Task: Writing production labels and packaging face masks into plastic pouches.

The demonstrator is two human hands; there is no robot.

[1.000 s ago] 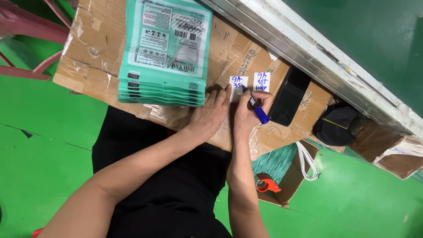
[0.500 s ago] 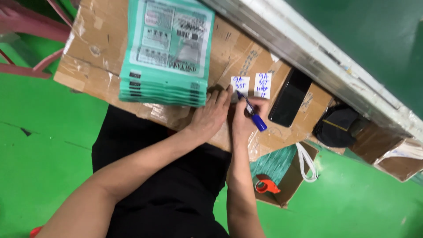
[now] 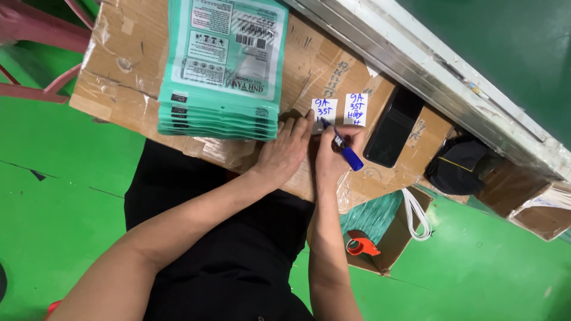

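My right hand (image 3: pixel 333 156) grips a blue pen (image 3: pixel 344 147) with its tip on a small white paper slip (image 3: pixel 325 112) that bears blue handwriting. My left hand (image 3: pixel 284 153) lies flat on the cardboard work surface (image 3: pixel 128 101), fingertips pressing the slip's left edge. A second written white slip (image 3: pixel 355 109) lies just to the right of the first. A stack of teal printed flat bags (image 3: pixel 225 65) sits on the cardboard to the left of my left hand.
A black phone (image 3: pixel 394 127) lies right of the slips. A black pouch (image 3: pixel 459 166) rests further right. Below the board stands an open carton (image 3: pixel 389 246) with teal bags, white cord (image 3: pixel 416 214) and an orange tape dispenser (image 3: pixel 361 245). A metal rail (image 3: pixel 428 65) borders the far side. The floor is green.
The pen tip has moved down the left slip as more blue writing appears on it. My left hand keeps holding the slip in place.
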